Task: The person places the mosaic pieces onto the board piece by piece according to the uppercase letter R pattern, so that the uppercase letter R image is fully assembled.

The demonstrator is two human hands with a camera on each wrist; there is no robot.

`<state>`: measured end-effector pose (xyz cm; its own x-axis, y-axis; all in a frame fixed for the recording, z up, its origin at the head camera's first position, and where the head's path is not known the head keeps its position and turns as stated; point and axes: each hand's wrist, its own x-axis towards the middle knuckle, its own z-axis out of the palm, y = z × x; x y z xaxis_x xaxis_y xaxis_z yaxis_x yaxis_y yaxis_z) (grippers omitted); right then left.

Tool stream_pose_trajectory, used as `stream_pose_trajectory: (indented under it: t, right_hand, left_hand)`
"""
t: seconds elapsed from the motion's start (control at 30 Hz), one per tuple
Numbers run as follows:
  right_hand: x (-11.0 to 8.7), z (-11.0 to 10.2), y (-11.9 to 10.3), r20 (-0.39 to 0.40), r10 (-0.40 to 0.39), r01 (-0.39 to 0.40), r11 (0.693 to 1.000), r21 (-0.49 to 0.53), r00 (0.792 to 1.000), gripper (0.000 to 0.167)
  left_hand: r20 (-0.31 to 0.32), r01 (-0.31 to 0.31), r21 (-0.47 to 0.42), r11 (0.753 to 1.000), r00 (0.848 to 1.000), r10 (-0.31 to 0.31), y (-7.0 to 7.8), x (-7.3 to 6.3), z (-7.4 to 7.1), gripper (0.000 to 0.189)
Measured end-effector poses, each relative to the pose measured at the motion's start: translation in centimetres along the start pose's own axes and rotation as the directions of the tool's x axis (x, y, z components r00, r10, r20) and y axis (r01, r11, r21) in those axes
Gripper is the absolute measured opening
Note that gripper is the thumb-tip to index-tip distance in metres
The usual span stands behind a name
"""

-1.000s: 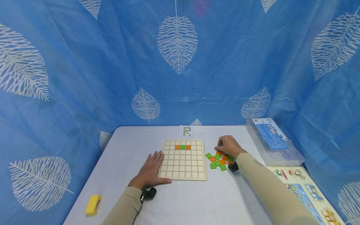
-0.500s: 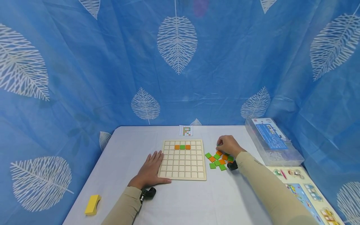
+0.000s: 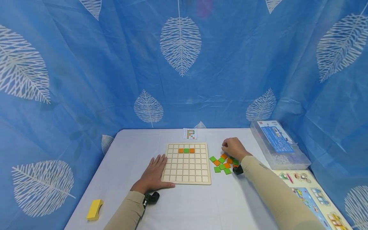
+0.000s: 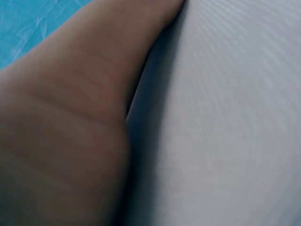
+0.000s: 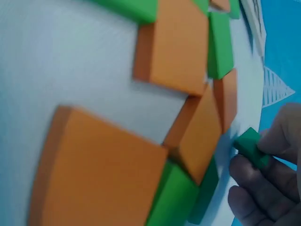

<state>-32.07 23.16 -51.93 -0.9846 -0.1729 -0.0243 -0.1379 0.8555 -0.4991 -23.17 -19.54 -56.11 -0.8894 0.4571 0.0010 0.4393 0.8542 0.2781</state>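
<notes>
My right hand (image 3: 234, 147) pinches a green square tile (image 5: 251, 147) between thumb and fingers, at the far side of a loose heap of tiles. In the right wrist view that heap shows orange tiles (image 5: 181, 47) and green tiles lying flat or leaning on one another. A wooden grid board (image 3: 188, 187) lies left of the heap. In its second row from the top sit two orange tiles with one green tile (image 3: 186, 150) between them. My left hand (image 3: 155, 174) rests with fingers spread along the board's left edge, thumb at the near left corner.
Behind the board lies a small pattern card (image 3: 190, 133). A clear plastic box (image 3: 280, 145) stands at the right, with a picture puzzle board (image 3: 313, 198) in front of it. A yellow arched block (image 3: 95, 210) sits at the near left.
My right hand has shifted slightly at the heap's far side, keeping its pinch. My left hand and the tiles on the board stay where they were.
</notes>
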Motion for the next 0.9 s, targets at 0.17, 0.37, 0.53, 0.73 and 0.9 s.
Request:
stream_pose_trajectory:
  t: [0.17,0.37,0.53,0.73,0.9]
  right_hand:
    - [-0.1,0.08,0.07,-0.028,0.028,-0.028,0.999,0.022,0.999,0.014]
    - [0.11,0.13,0.08,-0.071,0.013,-0.009,0.999,0.054,0.997,0.016]
    - [0.09,0.21,0.06,-0.089,-0.022,0.027,0.998,0.054,0.996,0.013]
    - [0.2,0.59,-0.04,-0.086,-0.021,0.026,0.998,0.062,0.996,0.009]
    - [0.22,0.75,-0.4,-0.089,-0.021,0.027,0.997,0.068,0.996,0.008]
  left_hand:
    - [-0.008,-0.004,-0.006,1.0,1.0,0.004,0.01,0.0,-0.02,0.136]
    - [-0.011,-0.003,-0.001,1.0,1.0,0.003,0.0,0.06,-0.2,0.136]
    - [-0.016,-0.009,0.01,1.0,1.0,0.009,-0.08,0.17,-0.14,0.135]
    - [0.002,-0.002,0.004,1.0,1.0,0.002,-0.03,0.06,-0.25,0.136]
    - [0.006,-0.004,-0.001,1.0,1.0,0.004,0.01,-0.08,-0.4,0.135]
